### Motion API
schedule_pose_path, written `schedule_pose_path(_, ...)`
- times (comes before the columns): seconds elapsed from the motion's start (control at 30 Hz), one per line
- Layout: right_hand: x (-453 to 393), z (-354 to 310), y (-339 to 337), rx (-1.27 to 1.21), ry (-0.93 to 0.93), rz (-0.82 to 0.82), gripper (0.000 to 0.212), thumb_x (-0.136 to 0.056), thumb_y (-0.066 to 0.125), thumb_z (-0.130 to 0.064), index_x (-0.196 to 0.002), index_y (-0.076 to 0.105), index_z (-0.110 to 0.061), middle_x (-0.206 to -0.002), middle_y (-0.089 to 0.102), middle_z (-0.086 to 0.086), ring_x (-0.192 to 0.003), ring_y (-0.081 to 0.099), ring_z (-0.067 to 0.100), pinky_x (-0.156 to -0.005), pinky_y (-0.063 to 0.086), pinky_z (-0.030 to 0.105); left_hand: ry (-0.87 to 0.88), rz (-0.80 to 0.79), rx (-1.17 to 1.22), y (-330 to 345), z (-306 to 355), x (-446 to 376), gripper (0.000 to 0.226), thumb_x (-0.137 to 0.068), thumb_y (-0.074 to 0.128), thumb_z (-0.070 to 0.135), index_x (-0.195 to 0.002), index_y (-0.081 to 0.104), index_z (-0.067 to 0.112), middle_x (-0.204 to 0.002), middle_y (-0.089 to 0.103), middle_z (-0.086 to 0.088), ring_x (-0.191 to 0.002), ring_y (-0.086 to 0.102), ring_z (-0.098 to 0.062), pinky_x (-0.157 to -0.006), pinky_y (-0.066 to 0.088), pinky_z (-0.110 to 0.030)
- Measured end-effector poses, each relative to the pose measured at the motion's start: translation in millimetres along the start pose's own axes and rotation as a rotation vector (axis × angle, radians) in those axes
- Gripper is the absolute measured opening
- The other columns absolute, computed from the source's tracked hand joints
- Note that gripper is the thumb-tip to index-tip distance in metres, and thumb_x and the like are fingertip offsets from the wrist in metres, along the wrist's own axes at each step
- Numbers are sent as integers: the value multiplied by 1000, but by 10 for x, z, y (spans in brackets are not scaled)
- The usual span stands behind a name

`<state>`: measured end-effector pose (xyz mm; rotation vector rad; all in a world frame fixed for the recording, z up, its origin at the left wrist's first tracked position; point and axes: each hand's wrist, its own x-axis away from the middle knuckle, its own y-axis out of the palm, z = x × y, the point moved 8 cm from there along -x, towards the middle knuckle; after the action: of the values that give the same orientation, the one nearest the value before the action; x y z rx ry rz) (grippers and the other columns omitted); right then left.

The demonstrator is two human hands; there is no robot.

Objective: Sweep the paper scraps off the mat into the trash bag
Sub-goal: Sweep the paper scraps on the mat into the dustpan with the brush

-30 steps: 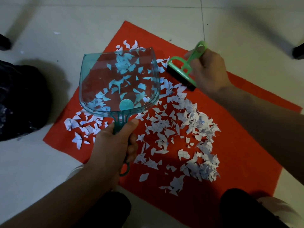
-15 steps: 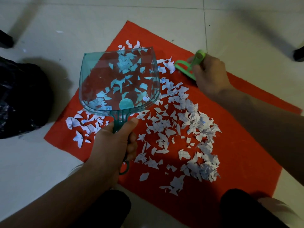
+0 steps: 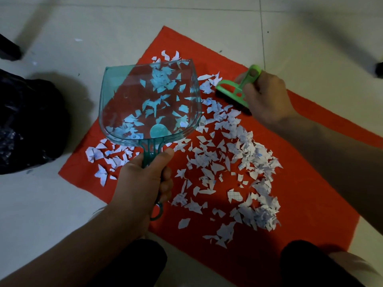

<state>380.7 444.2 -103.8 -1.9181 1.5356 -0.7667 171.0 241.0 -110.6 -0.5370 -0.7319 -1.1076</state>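
Observation:
A red mat (image 3: 306,183) lies on the pale tiled floor, strewn with several white paper scraps (image 3: 232,162). My left hand (image 3: 143,183) grips the handle of a clear teal dustpan (image 3: 149,104), which hovers over the mat's left part; scraps show through its pan. My right hand (image 3: 267,98) grips a small green hand brush (image 3: 236,90) at the mat's far side, its dark bristles down by the scraps. A black trash bag (image 3: 27,121) sits on the floor to the left of the mat.
My two dark-clad knees (image 3: 310,266) are at the bottom edge, near the mat's front. Dark furniture feet stand at the far left (image 3: 8,48) and far right (image 3: 379,69). A few stray scraps lie on the tiles beyond the mat.
My right hand tilted the brush up, then brought its bristles back down onto the mat by the far scraps. The dustpan has barely moved.

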Motion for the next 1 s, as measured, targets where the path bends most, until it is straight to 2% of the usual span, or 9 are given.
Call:
schedule_pose_path(0.13, -91, -96, -113, -32, -9, 85, 27, -100, 39, -16, -115, 61, -11, -97, 60, 6, -70, 56, 14, -55, 44, 17, -4, 11, 19, -26, 2, -3, 26, -94, 64, 28, -79, 49, 13, -49, 44, 4, -36, 35, -7, -32, 31, -18)
schedule_pose_path(0.27, -306, -116, -108, 36, -8, 136, 29, -102, 38, -19, -118, 61, -12, -110, 65, 10, -96, 62, 27, -80, 51, 37, 12, 6, 55, -45, 13, -7, 21, -94, 64, 26, -85, 51, 13, -54, 44, 2, -37, 34, -8, -32, 30, -19)
schedule_pose_path(0.37, -461, -120, -27, 73, 4, 135, 30, -103, 36, -20, -119, 61, -13, -116, 66, 9, -103, 61, 24, -85, 46, 29, 6, 12, 73, -70, -5, -27, 15, -94, 64, 25, -94, 54, 13, -54, 45, 3, -38, 35, -8, -33, 31, -20)
schedule_pose_path(0.5, -458, -179, 203, 112, -19, -5, 29, -102, 39, -19, -117, 62, -10, -98, 61, 4, -64, 51, 9, -50, 36, 7, 5, 14, 87, -77, -8, -28, 15, -93, 64, 25, -96, 54, 13, -54, 45, 3, -38, 35, -7, -33, 30, -19)
schedule_pose_path(0.6, -323, -258, 211, 50, -60, -79, 29, -101, 40, -17, -114, 64, -11, -100, 63, 4, -67, 54, 8, -55, 40, 14, 7, 13, 86, -91, -3, -21, 18, -93, 64, 25, -86, 52, 14, -54, 45, 2, -37, 35, -8, -32, 30, -20)
schedule_pose_path(0.73, -264, -217, -39, -51, -31, 49, 29, -98, 40, -17, -109, 66, -13, -96, 64, 6, -81, 61, 24, -64, 49, 29, 9, 29, 65, -131, -13, -32, 24, -93, 64, 26, -79, 51, 13, -54, 44, 2, -37, 35, -8, -33, 31, -20)
schedule_pose_path(0.83, -307, -85, -86, 7, 31, 101, 28, -98, 40, -17, -111, 65, -16, -101, 63, 4, -85, 60, 19, -68, 49, 30, 4, 25, 45, -117, -16, -10, 26, -94, 63, 27, -78, 48, 12, -51, 43, 3, -36, 35, -8, -32, 30, -19)
schedule_pose_path(0.93, -290, -41, 10, 38, 26, 61, 28, -98, 42, -16, -116, 64, -16, -106, 64, 6, -88, 60, 20, -76, 52, 37, -3, 21, 40, -85, -20, 10, 24, -94, 63, 27, -83, 49, 12, -50, 43, 3, -35, 34, -8, -31, 29, -18)
schedule_pose_path(1.0, -211, -89, 116, 59, -11, -8, 27, -98, 42, -15, -114, 64, -15, -105, 66, 10, -79, 59, 20, -70, 51, 36, -10, 23, 36, -73, -26, 12, 23, -94, 63, 28, -82, 49, 14, -48, 42, 4, -34, 34, -7, -30, 28, -17)
